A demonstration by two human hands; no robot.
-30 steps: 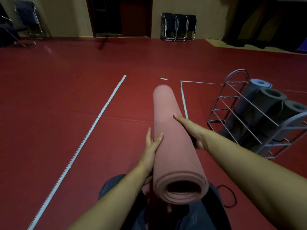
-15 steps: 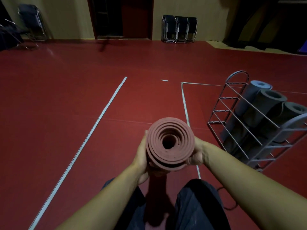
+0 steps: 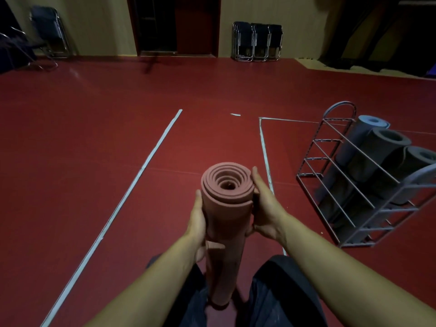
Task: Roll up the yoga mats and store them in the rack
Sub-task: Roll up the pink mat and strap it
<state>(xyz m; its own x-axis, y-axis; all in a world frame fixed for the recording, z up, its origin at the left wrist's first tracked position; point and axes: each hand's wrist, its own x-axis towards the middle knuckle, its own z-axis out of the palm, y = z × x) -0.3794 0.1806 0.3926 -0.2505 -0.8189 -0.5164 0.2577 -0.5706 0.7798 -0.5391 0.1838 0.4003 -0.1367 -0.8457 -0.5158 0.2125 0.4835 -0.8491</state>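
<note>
Mat (image 3: 226, 208), pink and rolled, is being held upright between the knees, its lower end resting on the floor (image 3: 94, 161) and its spiral top end facing the camera. It is being clasped near that top end by both hands: the left hand (image 3: 197, 220) is being pressed along its left side with fingers wrapped behind the roll, and the right hand (image 3: 265, 208) is being laid against its right side, fingers stretched up along the roll and thumb tucked under. To the right of the mat, well apart, a wire rack (image 3: 342, 185) is standing on the floor, and three rolled grey mats (image 3: 372, 147) are being kept leaning in it. Beyond the mat, folded chairs (image 3: 258, 41) are being stored against the far wall.
</note>
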